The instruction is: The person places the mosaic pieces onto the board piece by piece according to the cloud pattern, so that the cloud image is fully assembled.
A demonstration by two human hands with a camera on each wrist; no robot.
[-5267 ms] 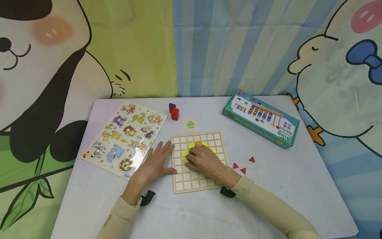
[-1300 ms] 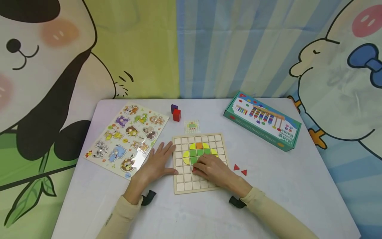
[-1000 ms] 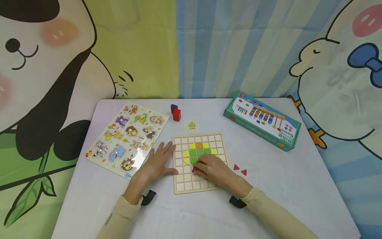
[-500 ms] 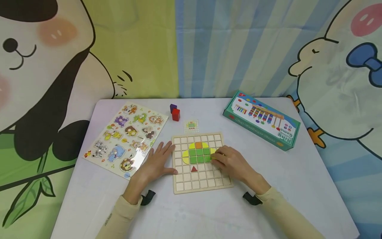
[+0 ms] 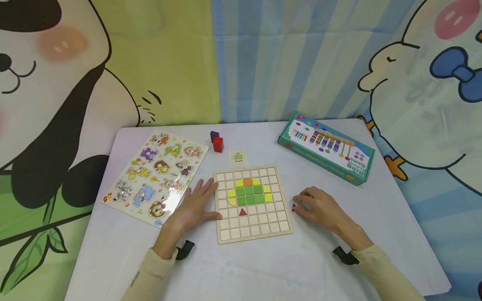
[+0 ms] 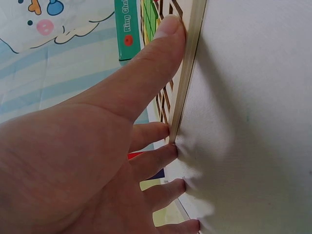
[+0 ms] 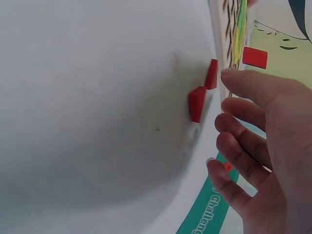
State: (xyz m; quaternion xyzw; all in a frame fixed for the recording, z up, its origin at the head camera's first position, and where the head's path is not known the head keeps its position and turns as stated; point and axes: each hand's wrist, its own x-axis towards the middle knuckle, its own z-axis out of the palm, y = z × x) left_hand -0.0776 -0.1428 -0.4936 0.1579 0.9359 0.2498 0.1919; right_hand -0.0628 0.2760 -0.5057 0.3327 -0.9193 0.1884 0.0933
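Note:
A wooden grid board (image 5: 254, 231) lies on the table. Green squares (image 5: 250, 195), yellow rounded pieces (image 5: 232, 197) and an orange square (image 5: 247, 182) fill several cells, with one red triangle (image 5: 242, 212) below them. My left hand (image 5: 191, 207) has spread fingers against the board's left edge; its thumb (image 6: 161, 46) rests on the rim. Right of the board, my right hand (image 5: 320, 207) hovers low with loosely bent fingers. Two loose red triangles (image 7: 197, 104) lie on the table by its fingertips. In the head view the hand mostly hides them.
An animal puzzle board (image 5: 154, 175) lies at the left. Behind the grid board are a small pattern card (image 5: 238, 158), a red block (image 5: 218, 144) and a purple block (image 5: 214, 136). A green game box (image 5: 326, 147) sits at the back right.
My right hand has placed a red triangle on the board, let go, and moved right to the loose triangles. My left hand stays at the board's edge.

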